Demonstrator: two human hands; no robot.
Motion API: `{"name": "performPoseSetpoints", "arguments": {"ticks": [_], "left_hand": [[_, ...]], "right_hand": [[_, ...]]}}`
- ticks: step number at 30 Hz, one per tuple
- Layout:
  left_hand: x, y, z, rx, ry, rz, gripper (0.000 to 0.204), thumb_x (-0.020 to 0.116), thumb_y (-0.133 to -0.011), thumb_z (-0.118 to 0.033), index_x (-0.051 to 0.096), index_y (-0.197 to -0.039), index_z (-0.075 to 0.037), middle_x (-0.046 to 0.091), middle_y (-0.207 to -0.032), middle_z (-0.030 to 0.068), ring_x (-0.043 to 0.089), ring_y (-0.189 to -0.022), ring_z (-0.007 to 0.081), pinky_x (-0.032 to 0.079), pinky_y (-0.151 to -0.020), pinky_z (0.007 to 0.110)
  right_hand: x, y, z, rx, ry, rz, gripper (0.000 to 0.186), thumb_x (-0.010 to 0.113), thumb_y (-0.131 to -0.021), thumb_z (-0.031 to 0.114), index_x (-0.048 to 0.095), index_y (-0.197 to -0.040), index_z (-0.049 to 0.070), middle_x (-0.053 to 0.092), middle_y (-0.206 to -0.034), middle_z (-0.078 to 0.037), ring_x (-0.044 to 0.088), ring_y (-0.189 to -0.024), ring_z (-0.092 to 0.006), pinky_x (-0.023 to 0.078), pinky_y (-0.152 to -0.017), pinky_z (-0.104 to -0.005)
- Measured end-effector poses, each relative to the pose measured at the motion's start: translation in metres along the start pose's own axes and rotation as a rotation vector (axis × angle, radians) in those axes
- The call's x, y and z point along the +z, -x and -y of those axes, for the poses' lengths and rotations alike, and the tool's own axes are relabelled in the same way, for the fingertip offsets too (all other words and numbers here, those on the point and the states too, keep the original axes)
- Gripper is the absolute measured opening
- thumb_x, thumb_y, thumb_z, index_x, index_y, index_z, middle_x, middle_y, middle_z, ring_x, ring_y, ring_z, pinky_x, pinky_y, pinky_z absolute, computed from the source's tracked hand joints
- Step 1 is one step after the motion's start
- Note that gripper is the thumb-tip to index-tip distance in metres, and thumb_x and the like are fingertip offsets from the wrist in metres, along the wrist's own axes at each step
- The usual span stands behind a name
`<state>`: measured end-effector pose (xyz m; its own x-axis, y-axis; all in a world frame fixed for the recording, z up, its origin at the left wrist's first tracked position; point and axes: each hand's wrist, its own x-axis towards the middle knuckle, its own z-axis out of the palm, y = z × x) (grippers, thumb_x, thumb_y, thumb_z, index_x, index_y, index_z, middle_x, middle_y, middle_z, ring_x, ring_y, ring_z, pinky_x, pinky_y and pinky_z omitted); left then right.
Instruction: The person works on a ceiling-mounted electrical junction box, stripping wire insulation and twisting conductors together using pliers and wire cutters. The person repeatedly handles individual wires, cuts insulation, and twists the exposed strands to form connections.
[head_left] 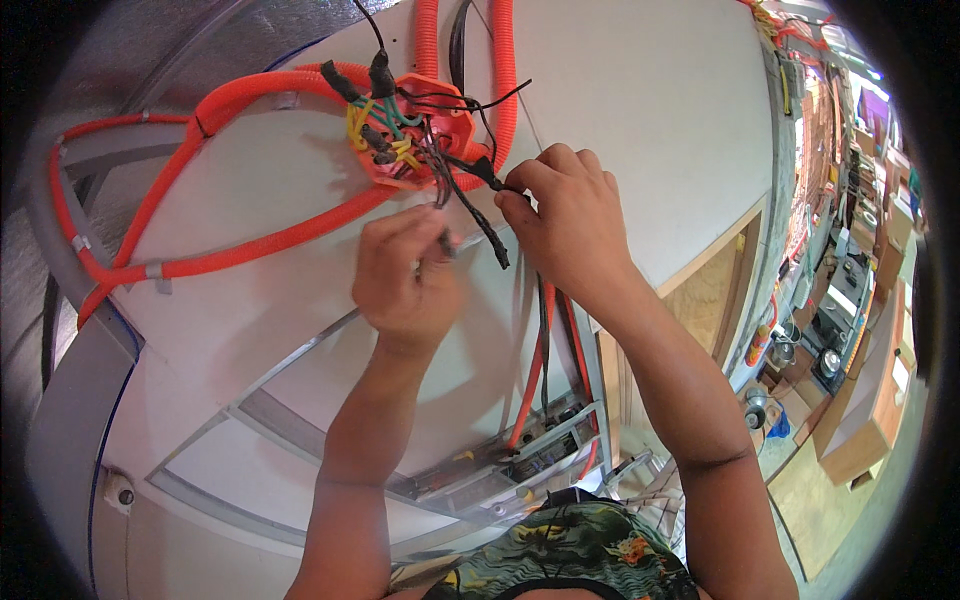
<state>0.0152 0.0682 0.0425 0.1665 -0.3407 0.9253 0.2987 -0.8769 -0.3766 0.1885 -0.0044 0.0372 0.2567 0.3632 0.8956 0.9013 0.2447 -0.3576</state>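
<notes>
Nearest, at the bottom of the frame, is the person's dark green patterned top (570, 545), with a bare forearm rising on either side. The right hand (578, 215), right of the upper centre, pinches a thin wire end wrapped in black tape (486, 170) between thumb and fingertips. The left hand (408, 270), closer to the centre, is blurred, its fingers curled together by a bunch of thin dark wires (438, 180); I can't tell what it grips. A thicker black-taped cable end (490, 235) hangs loose between the two hands. Just past them, at the upper centre, the open orange plastic junction box (458, 122), crowded with yellow wires (358, 125) and green wires (395, 115), sits against a broad white panel (650, 100). Orange corrugated conduits (270, 245) sweep from the box toward the left edge. Farther off, at the lower right, stands a pale wooden box (865, 438) amid workshop clutter.
</notes>
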Motion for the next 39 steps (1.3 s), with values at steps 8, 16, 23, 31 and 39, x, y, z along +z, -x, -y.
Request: {"name": "performPoseSetpoints", "arguments": {"ticks": [8, 16, 23, 31, 39], "left_hand": [[-0.03, -0.017, 0.04, -0.671, 0.872, -0.263, 0.029, 0.075, -0.095, -0.014, 0.062, -0.114, 0.003, 0.072, -0.105, 0.0141, 0.073, -0.093, 0.0236, 0.062, -0.087, 0.039], [-0.023, -0.006, 0.035, -0.522, 0.775, -0.233, 0.03, 0.073, -0.096, -0.012, 0.059, -0.118, 0.003, 0.072, -0.107, 0.0181, 0.075, -0.096, 0.0281, 0.063, -0.091, 0.042], [-0.024, -0.018, 0.033, -0.586, 0.858, -0.224, 0.032, 0.077, -0.095, -0.017, 0.06, -0.115, 0.002, 0.071, -0.106, 0.0131, 0.073, -0.093, 0.023, 0.062, -0.091, 0.04], [-0.019, -0.012, 0.023, -0.548, 0.738, -0.206, 0.031, 0.077, -0.095, -0.018, 0.061, -0.114, 0.0, 0.069, -0.109, 0.0124, 0.072, -0.094, 0.0232, 0.062, -0.09, 0.04], [-0.014, -0.006, 0.019, -0.434, 0.713, -0.192, 0.025, 0.076, -0.095, -0.014, 0.064, -0.112, -0.001, 0.068, -0.109, 0.0117, 0.071, -0.095, 0.0204, 0.059, -0.087, 0.035]], "right_hand": [[-0.003, -0.003, -0.001, -0.017, -0.016, 0.011, 0.017, 0.073, -0.088, 0.026, 0.076, -0.097, 0.011, 0.066, -0.102, -0.009, 0.059, -0.103, -0.0296, 0.046, -0.087, -0.0446], [-0.003, -0.003, -0.003, 0.004, -0.025, 0.031, 0.018, 0.073, -0.089, 0.026, 0.076, -0.096, 0.01, 0.066, -0.103, -0.009, 0.058, -0.104, -0.0302, 0.046, -0.088, -0.0452], [-0.001, -0.004, -0.001, 0.005, -0.014, 0.041, 0.02, 0.073, -0.089, 0.027, 0.075, -0.096, 0.009, 0.066, -0.103, -0.009, 0.059, -0.103, -0.0301, 0.046, -0.086, -0.045], [-0.003, -0.001, 0.001, -0.006, -0.046, 0.025, 0.021, 0.073, -0.089, 0.028, 0.074, -0.097, 0.009, 0.066, -0.101, -0.009, 0.059, -0.1, -0.0305, 0.046, -0.084, -0.0452], [-0.001, 0.004, 0.007, 0.005, -0.082, 0.012, 0.021, 0.075, -0.087, 0.029, 0.074, -0.096, 0.009, 0.066, -0.099, -0.01, 0.059, -0.098, -0.0309, 0.045, -0.083, -0.0453]]}}
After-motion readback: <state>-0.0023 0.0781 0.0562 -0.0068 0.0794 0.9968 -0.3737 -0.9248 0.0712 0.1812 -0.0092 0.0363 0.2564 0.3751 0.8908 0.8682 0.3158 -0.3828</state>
